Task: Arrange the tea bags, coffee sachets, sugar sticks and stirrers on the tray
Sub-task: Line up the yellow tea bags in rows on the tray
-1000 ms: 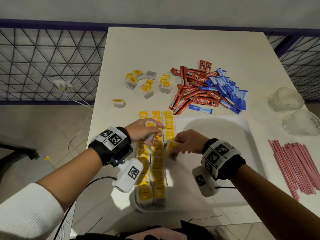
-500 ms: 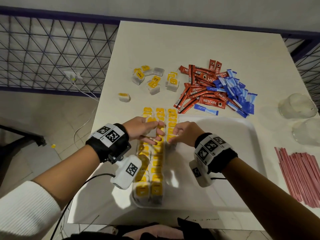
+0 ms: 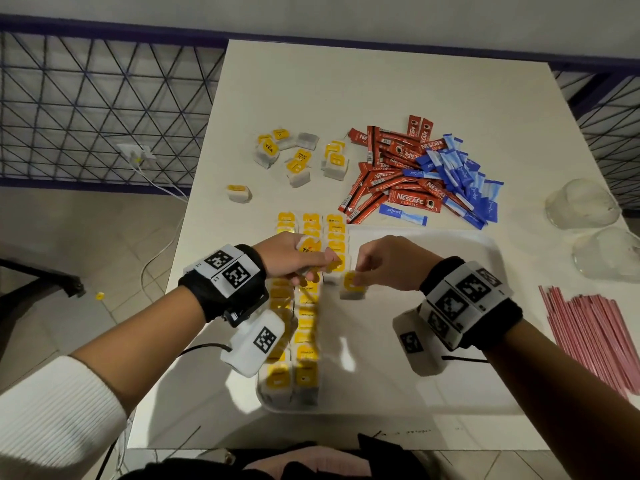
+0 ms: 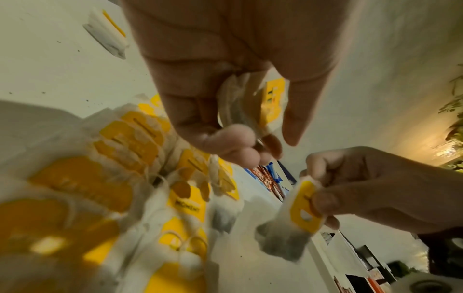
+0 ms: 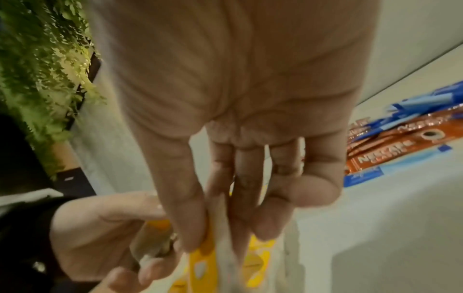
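Observation:
A white tray (image 3: 433,393) lies at the table's near edge, with rows of yellow-tagged tea bags (image 3: 306,323) along its left side. My left hand (image 3: 294,259) hovers over those rows and grips a small bunch of tea bags (image 4: 250,107) in its curled fingers. My right hand (image 3: 384,261) pinches a single tea bag (image 3: 351,287) by its yellow tag (image 4: 304,206), just right of the third row, above the tray. Red coffee sachets (image 3: 391,168), blue sugar sticks (image 3: 460,174) and loose tea bags (image 3: 298,159) lie on the table beyond the tray. Pink stirrers (image 3: 595,337) lie at the right.
Two upturned clear glasses (image 3: 581,202) stand at the table's right edge. One stray tea bag (image 3: 239,192) lies near the left edge. A metal mesh fence (image 3: 104,109) and a cable with a plug (image 3: 135,155) are beyond the table's left side.
My right hand went up to the third row of tea bags, then drew back down and to the right with one tea bag in its pinch. The left hand stayed over the rows.

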A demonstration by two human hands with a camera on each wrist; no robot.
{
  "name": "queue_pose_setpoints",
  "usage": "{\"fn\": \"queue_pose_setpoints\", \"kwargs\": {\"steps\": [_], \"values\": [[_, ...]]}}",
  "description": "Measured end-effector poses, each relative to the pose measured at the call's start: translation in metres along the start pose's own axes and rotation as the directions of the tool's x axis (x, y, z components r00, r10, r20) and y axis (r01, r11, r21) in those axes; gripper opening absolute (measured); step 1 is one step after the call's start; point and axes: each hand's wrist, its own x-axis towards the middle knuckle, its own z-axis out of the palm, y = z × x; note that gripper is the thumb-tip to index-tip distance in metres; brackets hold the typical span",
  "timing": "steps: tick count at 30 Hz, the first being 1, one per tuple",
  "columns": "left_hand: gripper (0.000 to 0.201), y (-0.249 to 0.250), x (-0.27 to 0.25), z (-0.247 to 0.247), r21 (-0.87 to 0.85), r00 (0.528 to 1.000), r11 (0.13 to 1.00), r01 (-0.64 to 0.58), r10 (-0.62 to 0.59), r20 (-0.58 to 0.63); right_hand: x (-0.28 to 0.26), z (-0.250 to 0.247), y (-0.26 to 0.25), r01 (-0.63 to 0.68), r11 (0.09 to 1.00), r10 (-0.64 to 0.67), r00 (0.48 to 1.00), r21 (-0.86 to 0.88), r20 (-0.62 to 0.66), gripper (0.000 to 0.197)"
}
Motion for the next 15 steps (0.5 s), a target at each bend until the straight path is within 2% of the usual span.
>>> {"fn": "queue_pose_setpoints", "kwargs": {"steps": [2, 7, 8, 12, 15], "values": [[0.004, 0.0, 0.001, 0.002, 0.057, 1.0, 0.998, -0.011, 0.011, -0.001, 0.0, 0.001, 0.001, 0.012, 1.0, -0.011, 0.999, 0.027, -0.037, 0.014], [0.007, 0.0, 0.007, 0.01, 0.251, 0.999, 0.967, -0.047, 0.045, 0.011, 0.004, 0.01, 0.002, 0.016, 0.988, -0.014, 1.0, 0.154, -0.014, 0.019], [0.005, 0.0, 0.008, 0.011, 0.314, 0.999, 0.949, -0.039, 0.038, 0.008, 0.005, 0.012, 0.002, 0.013, 0.987, -0.013, 1.0, 0.162, -0.001, 0.019], [0.026, -0.002, 0.01, 0.013, 0.548, 0.998, 0.834, -0.062, 0.067, 0.011, 0.013, 0.018, 0.001, -0.011, 0.986, 0.002, 0.998, 0.164, 0.056, 0.016], [0.029, -0.002, 0.015, 0.011, 0.684, 0.998, 0.729, -0.038, 0.068, -0.016, 0.022, 0.021, 0.003, -0.076, 0.99, 0.072, 0.997, 0.121, 0.039, 0.005]]}}
